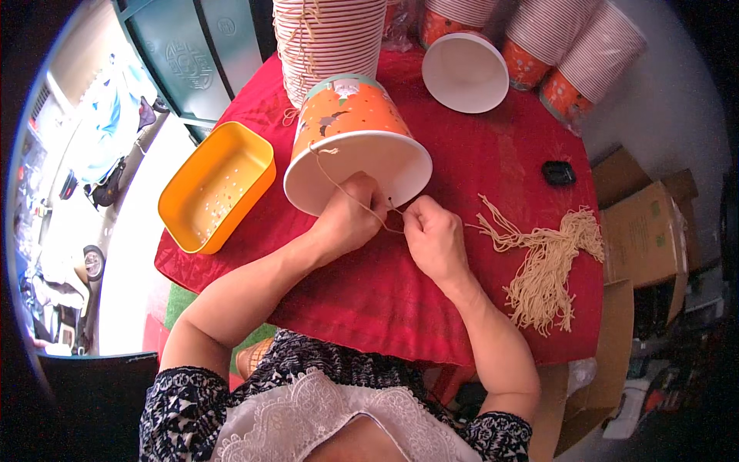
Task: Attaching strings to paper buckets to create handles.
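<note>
An orange paper bucket (348,115) with dark printed shapes lies tilted on the table, its white open mouth facing me. My left hand (356,209) reaches into the mouth at the lower rim, its fingers curled and their tips hidden. Close by, my right hand (433,235) pinches a thin beige cord beside a small dark hole in the rim. This cord (339,185) hangs from a knotted end at the rim's left side, crosses over my left hand and loops toward my right fingers.
A yellow tray (258,192) with small pale bits stands at left. A bundle of beige cords (550,266) and a small black dish (558,173) lie at right. Behind are a tall bucket stack (329,38), a single bucket (465,73) and more stacks. Cardboard boxes (643,231) stand beside the red-covered table.
</note>
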Demonstrator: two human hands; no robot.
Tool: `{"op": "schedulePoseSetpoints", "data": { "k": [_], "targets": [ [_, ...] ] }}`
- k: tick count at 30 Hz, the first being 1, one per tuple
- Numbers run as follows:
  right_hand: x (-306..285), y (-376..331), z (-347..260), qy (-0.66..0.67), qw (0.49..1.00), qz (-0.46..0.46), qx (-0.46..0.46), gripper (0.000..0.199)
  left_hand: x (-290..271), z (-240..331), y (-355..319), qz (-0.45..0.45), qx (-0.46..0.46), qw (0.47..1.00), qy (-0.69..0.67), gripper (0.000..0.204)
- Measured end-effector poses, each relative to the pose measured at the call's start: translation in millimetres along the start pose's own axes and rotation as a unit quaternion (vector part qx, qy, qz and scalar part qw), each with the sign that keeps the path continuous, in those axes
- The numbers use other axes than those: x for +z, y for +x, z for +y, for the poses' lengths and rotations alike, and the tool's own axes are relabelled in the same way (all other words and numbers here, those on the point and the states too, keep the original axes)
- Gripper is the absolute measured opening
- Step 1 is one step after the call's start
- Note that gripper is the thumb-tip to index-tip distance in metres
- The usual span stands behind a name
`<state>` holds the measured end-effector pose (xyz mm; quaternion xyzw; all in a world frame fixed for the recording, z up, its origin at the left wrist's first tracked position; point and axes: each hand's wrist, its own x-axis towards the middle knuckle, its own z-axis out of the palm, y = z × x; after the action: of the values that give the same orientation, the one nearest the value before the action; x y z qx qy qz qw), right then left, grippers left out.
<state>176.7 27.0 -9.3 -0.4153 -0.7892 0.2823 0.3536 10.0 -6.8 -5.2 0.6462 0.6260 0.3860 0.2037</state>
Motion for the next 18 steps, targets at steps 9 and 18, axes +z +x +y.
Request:
{"op": "schedulePoseSetpoints", "data": {
  "k": [9, 18],
  "targets": [
    [-5, 3, -1, 0.009, 1.000, -0.018, -0.015, 0.008, 1, 6, 1, 0.073, 0.034, 0.997, 0.002, 0.011],
    [-6, 15, 6, 0.003, 0.999, -0.027, 0.035, 0.028, -3, -1, 0, -0.024, -0.032, 0.999, -0.018, 0.009]
  ]
}}
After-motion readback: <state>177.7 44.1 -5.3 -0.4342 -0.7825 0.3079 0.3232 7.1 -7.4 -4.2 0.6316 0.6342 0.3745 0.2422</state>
